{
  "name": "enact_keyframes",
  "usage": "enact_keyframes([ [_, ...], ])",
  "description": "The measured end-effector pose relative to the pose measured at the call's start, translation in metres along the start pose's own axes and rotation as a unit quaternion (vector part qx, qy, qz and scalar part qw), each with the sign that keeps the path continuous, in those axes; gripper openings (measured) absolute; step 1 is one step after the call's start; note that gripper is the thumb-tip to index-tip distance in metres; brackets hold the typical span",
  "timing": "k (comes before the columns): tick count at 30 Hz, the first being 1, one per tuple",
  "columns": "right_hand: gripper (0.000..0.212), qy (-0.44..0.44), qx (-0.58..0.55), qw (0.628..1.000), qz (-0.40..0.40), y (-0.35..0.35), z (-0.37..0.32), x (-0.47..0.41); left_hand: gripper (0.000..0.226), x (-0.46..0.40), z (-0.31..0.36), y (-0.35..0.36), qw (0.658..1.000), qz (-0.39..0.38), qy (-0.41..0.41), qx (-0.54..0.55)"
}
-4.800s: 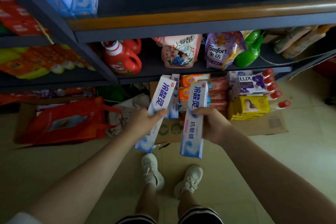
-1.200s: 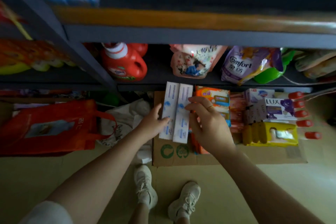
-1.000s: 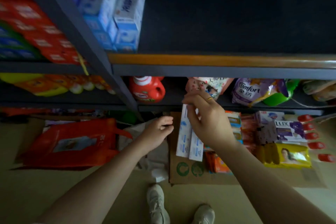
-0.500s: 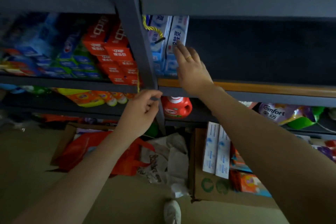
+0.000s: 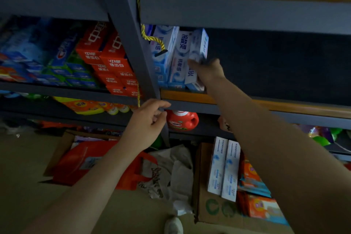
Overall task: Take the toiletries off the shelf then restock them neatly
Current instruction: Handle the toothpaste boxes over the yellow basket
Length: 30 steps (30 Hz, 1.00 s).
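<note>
White-and-blue toothpaste boxes (image 5: pixel 179 57) stand stacked at the left end of the dark middle shelf (image 5: pixel 284 105), against the grey post. My right hand (image 5: pixel 208 71) reaches up to the stack's right side and grips the outermost toothpaste box (image 5: pixel 199 46), which tilts a little. My left hand (image 5: pixel 148 122) hovers by the post below the shelf edge, fingers loosely curled, holding nothing. Two more white toothpaste boxes (image 5: pixel 224 167) lie side by side on the flattened cardboard (image 5: pixel 202 186) on the floor.
Red and blue toothpaste boxes (image 5: pixel 106 57) fill the left bay. A red detergent bottle (image 5: pixel 183 120) stands on the lower shelf. Orange packs (image 5: pixel 260 195) lie on the cardboard. A red bag (image 5: pixel 79 161) and a white bag (image 5: pixel 171 169) lie on the floor.
The two boxes I held were laid on the cardboard. My view rose to the middle shelf, and my right hand went from touching the stack to gripping its rightmost box.
</note>
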State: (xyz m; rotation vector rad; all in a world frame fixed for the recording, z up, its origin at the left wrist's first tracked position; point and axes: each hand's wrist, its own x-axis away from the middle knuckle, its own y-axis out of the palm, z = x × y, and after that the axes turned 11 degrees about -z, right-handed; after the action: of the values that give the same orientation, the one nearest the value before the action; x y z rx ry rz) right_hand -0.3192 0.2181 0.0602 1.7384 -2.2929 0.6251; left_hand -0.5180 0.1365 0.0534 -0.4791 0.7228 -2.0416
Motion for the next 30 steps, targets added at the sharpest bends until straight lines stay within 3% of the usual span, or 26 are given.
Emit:
enact_keyframes([
  [4,0.025,0.022,-0.011,0.999,-0.046,0.001,-0.004,0.000,0.024,0.000,-0.003,-0.001,1.000,0.004,-0.027,0.008],
  [9,0.036,0.055,-0.160,0.981,-0.100,-0.032,-0.018,0.043,0.022,-0.001,0.008,-0.002,0.997,-0.006,-0.041,0.060],
  [14,0.039,0.052,-0.149,0.976,-0.149,-0.072,0.007,0.118,0.020,0.001,0.042,0.001,0.977,-0.018,-0.032,0.208],
  [20,0.053,0.026,0.029,0.990,-0.137,-0.073,0.062,0.175,0.044,0.013,0.069,0.019,0.951,-0.095,-0.057,0.290],
  [22,0.056,-0.007,0.114,0.984,-0.139,-0.070,0.075,0.187,0.041,0.021,0.079,0.029,0.945,-0.114,-0.044,0.304],
  [26,0.059,-0.057,0.270,0.953,-0.126,-0.065,0.094,0.203,0.046,0.038,0.093,0.042,0.953,-0.095,0.016,0.288],
  [30,0.057,-0.112,0.282,0.948,-0.095,-0.069,0.103,0.212,0.041,0.057,0.106,0.046,0.961,-0.077,0.077,0.253],
])
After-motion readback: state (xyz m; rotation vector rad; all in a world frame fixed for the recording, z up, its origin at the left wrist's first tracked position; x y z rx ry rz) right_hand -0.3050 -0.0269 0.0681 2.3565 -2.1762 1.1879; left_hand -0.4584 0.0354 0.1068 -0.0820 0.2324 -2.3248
